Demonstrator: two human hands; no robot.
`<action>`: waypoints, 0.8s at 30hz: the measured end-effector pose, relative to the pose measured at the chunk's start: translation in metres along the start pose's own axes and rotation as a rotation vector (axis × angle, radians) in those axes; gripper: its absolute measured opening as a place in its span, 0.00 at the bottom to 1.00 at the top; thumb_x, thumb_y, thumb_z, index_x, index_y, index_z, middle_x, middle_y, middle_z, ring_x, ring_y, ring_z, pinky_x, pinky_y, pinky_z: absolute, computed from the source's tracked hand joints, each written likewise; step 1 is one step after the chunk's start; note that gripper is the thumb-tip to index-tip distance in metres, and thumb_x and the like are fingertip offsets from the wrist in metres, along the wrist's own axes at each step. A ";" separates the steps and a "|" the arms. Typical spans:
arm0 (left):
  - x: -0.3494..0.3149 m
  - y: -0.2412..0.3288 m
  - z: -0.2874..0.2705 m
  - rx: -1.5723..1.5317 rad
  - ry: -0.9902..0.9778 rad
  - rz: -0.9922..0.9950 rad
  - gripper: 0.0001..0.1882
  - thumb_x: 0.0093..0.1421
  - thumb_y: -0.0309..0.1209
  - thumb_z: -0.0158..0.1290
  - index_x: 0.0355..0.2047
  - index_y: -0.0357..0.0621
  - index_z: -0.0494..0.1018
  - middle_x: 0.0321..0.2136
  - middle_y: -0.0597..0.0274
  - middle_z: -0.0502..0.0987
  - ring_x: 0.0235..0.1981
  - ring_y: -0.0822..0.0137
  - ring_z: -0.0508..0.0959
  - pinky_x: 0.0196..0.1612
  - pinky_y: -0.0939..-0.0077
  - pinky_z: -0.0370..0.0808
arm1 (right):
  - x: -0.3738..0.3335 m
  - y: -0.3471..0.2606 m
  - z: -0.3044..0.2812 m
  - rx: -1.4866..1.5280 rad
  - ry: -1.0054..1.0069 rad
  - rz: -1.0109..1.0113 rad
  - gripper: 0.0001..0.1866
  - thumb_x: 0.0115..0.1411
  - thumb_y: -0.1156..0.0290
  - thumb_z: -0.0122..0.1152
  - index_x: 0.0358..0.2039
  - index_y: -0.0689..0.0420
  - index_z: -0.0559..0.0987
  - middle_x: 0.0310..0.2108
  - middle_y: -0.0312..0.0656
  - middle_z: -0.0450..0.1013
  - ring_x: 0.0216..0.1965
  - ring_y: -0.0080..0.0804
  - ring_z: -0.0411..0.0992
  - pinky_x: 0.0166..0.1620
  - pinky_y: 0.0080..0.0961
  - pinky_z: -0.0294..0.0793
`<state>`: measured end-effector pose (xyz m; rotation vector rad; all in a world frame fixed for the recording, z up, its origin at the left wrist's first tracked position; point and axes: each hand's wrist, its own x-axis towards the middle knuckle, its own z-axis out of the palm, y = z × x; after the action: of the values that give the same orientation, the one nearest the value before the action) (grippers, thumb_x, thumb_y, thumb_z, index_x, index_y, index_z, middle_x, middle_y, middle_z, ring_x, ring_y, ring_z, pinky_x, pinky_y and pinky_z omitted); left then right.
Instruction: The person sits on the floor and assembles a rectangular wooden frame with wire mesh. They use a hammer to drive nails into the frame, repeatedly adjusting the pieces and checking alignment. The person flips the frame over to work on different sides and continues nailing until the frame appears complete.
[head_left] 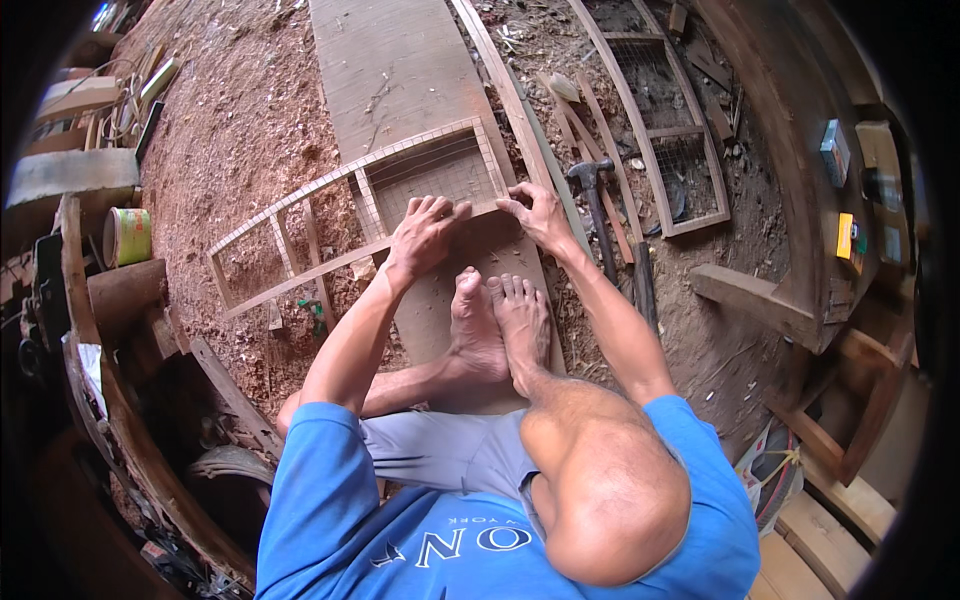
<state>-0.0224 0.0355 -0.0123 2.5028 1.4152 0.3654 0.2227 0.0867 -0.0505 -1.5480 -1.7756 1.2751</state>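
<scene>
My left hand [425, 235]: fingers spread, palm down, pressed flat on the near rail of the wooden frame [350, 215]; it grips nothing.

My right hand [535, 212]: fingers drawn narrow, tips pinching at the near right corner of that frame, where the wire mesh [440, 175] meets the wood; whether anything small sits between the fingertips I cannot tell.

Wooden frame: long, ladder-like, slatted, lying flat. Its right end rests across the plank [400, 70], its left end reaches out over the sawdust floor [230, 130]. The mesh covers the right-hand compartment of the frame only, as far as I can see.

Plank: wide, grey-brown, running under the frame and back toward me.

My bare feet [500, 330]: side by side on the plank, just on my side of the frame, toes near both hands.

Hammer [595, 200]: dark head, lying on the ground just right of the frame's right end, beside my right hand, untouched.

Second meshed frame [665, 130]: lying further right of the hammer, well apart from the first frame.

Tin can [128, 237]: green and cream, on its side, left of the frame's left end, near stacked timber.

Small green object [312, 310]: on the sawdust just on my side of the frame's left half; its kind is too small to tell.
</scene>
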 end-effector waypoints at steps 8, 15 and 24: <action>0.001 0.000 0.001 0.003 -0.010 0.015 0.34 0.50 0.26 0.56 0.61 0.58 0.69 0.37 0.62 0.72 0.42 0.59 0.72 0.49 0.63 0.64 | -0.014 -0.012 0.012 0.033 0.245 -0.168 0.17 0.58 0.62 0.69 0.43 0.61 0.83 0.42 0.52 0.78 0.44 0.45 0.76 0.49 0.36 0.74; 0.003 0.003 0.000 -0.002 -0.003 0.042 0.34 0.50 0.29 0.57 0.60 0.58 0.69 0.35 0.62 0.70 0.41 0.58 0.70 0.49 0.61 0.62 | -0.026 -0.015 0.028 -0.304 0.318 -0.548 0.09 0.54 0.67 0.68 0.36 0.51 0.85 0.41 0.41 0.76 0.44 0.41 0.73 0.46 0.37 0.73; 0.025 0.007 0.003 -0.058 -0.051 0.098 0.21 0.53 0.29 0.55 0.49 0.47 0.73 0.39 0.59 0.73 0.45 0.59 0.72 0.51 0.63 0.65 | -0.024 -0.026 0.020 -0.411 0.193 -0.450 0.06 0.56 0.67 0.66 0.34 0.50 0.85 0.41 0.39 0.74 0.44 0.40 0.73 0.51 0.38 0.70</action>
<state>-0.0031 0.0535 -0.0100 2.5217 1.2488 0.3532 0.1996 0.0596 -0.0320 -1.2987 -2.1823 0.5540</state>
